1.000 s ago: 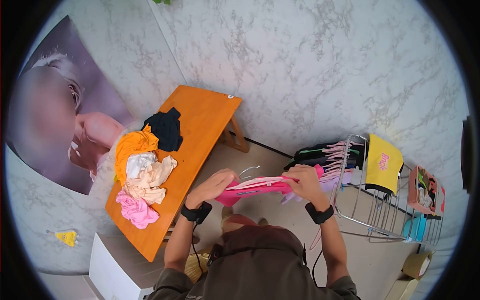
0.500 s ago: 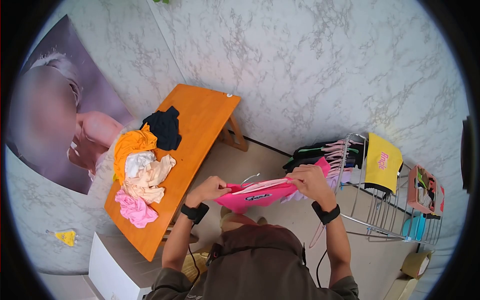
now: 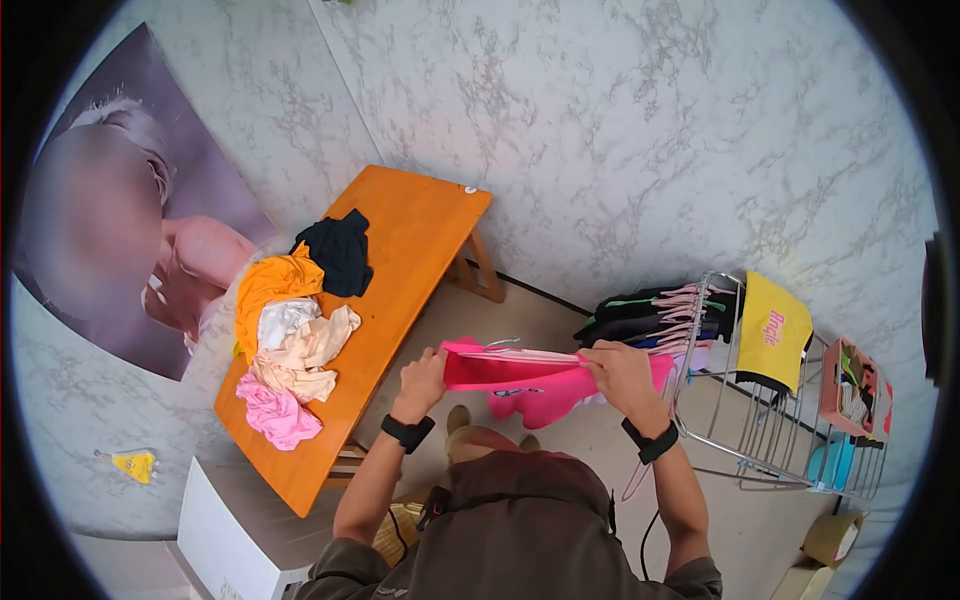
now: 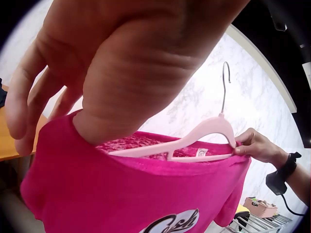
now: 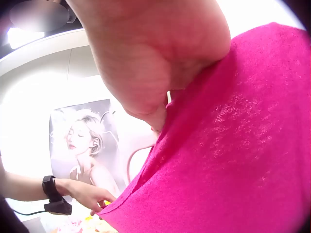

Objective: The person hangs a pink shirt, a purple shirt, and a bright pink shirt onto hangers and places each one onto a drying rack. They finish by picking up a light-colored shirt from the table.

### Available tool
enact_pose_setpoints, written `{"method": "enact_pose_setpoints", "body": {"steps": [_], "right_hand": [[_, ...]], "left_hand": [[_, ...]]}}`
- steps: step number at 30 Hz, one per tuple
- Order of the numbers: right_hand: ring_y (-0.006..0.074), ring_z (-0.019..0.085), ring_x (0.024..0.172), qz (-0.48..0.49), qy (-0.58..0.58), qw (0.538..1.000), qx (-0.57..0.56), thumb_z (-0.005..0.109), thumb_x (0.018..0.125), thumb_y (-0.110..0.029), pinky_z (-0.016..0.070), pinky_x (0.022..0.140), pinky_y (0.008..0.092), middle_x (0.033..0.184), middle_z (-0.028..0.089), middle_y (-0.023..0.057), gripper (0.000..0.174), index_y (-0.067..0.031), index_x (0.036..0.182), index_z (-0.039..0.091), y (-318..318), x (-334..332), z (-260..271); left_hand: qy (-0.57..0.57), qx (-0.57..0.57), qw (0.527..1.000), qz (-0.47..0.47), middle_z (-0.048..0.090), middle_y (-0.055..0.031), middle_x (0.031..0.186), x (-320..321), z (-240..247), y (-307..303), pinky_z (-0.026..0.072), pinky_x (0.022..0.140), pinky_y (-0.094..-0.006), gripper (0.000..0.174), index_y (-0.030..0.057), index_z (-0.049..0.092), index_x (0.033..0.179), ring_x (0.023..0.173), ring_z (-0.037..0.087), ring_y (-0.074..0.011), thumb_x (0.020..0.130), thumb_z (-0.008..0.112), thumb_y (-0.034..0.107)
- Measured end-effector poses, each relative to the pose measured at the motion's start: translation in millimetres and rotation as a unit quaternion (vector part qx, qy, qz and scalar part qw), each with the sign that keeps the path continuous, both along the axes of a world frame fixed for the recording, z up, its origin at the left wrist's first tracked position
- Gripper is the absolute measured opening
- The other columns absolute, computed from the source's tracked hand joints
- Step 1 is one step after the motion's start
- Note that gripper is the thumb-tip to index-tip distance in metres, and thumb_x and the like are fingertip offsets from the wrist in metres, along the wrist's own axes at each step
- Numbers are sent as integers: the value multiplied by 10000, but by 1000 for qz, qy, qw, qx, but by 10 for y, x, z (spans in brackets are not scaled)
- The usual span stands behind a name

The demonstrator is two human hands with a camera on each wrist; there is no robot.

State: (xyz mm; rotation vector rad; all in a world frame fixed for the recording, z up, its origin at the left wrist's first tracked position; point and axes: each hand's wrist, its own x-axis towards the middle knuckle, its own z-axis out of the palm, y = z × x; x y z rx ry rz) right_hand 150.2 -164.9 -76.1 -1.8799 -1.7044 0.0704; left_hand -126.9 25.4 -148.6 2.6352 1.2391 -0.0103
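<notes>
A bright pink shirt (image 3: pixel 545 395) with a dark script print is held up in front of the body. Inside its neckline lies a pale pink hanger (image 4: pixel 206 128), whose metal hook stands up above the collar. My left hand (image 3: pixel 423 383) pinches the shirt's edge at the left, its thumb inside the neckline in the left wrist view. My right hand (image 3: pixel 622 378) grips the neckline together with the hanger's right end. The right wrist view shows the pink fabric (image 5: pixel 233 131) stretched below that hand.
An orange-brown table (image 3: pixel 400 220) on the left bears a black, orange, white, peach and pink clothes pile (image 3: pixel 300 340). At the right, a metal rack (image 3: pixel 715 430) carries hung garments, a yellow cloth (image 3: pixel 775 330) and a pink basket (image 3: pixel 845 385).
My left hand has risen and turned, pulling the shirt's left edge wider. The shirt has swung so its front hangs lower and to the right, and the hanger lies flatter within the neckline.
</notes>
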Motion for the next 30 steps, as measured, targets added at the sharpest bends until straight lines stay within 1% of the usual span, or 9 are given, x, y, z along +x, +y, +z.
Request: {"method": "enact_pose_setpoints", "body": {"steps": [5, 7, 11, 14, 17, 19, 21, 24, 30], "right_hand": [[300, 613, 699, -26, 23, 998, -45, 618, 817, -138, 474, 578, 403, 751, 603, 74, 132, -106, 912, 704, -8, -106, 38], [302, 613, 695, -26, 21, 999, -36, 620, 815, -130, 474, 576, 398, 751, 604, 75, 132, -101, 912, 704, -12, -124, 24], [299, 612, 689, -43, 48, 998, -14, 639, 800, -117, 469, 571, 385, 743, 601, 83, 130, -85, 909, 702, -13, -136, -15], [288, 580, 616, -39, 78, 995, 39, 675, 804, -154, 440, 545, 357, 727, 588, 83, 166, -84, 950, 713, -10, -115, -41], [282, 567, 594, -43, 106, 993, 33, 686, 804, -159, 433, 544, 341, 719, 585, 87, 176, -72, 955, 713, -30, -111, 7], [277, 561, 586, -38, 122, 992, 20, 687, 807, -159, 428, 542, 336, 714, 583, 91, 176, -65, 953, 712, -39, -95, 27], [273, 555, 578, -34, 138, 990, 7, 689, 809, -159, 423, 539, 331, 709, 581, 95, 175, -58, 951, 712, -43, -85, 21], [270, 556, 578, -23, 169, 985, 7, 694, 806, -149, 424, 545, 325, 710, 586, 106, 181, -38, 948, 706, -45, -76, 3], [303, 614, 688, 6, 185, 982, -29, 674, 826, -161, 478, 622, 349, 764, 624, 126, 178, -38, 952, 703, -41, -73, 134]], "left_hand": [[-40, -43, 998, -3, 584, -207, 1073, 31, 96, -33, 518, 757, -498, 345, 37, 543, 1115, 912, 613, -440, 772, 572, 24], [-175, -59, 982, -40, 575, -227, 1078, 30, 109, -68, 503, 798, -494, 371, 17, 535, 1123, 964, 579, -459, 754, 548, -24], [-237, -79, 968, -33, 567, -244, 1090, 97, 218, -249, 485, 838, -495, 436, 8, 528, 1170, 983, 553, -475, 739, 529, -56], [-299, -56, 952, -47, 571, -235, 1083, 130, 344, -406, 488, 840, -484, 514, 18, 507, 1247, 945, 578, -450, 739, 550, -52], [-287, -175, 941, -46, 568, -203, 1164, 79, 438, -411, 531, 740, -342, 513, 20, 498, 1300, 908, 637, -306, 798, 577, -50], [-365, -69, 924, -89, 569, -207, 1122, 95, 592, -290, 480, 854, -426, 445, 21, 540, 1248, 917, 598, -376, 809, 614, 20], [-410, -164, 897, 5, 583, -190, 1131, 40, 633, -413, 432, 932, -414, 376, 28, 574, 1205, 1006, 572, -341, 834, 628, 56], [-334, 96, 932, -103, 623, -147, 1033, 39, 660, -302, 412, 936, -383, 338, 29, 595, 1159, 1014, 570, -287, 830, 649, 83], [-306, 95, 931, -175, 608, -129, 844, 20, 645, -117, 412, 779, -381, 141, 12, 610, 951, 824, 580, -310, 813, 620, 37]]}}
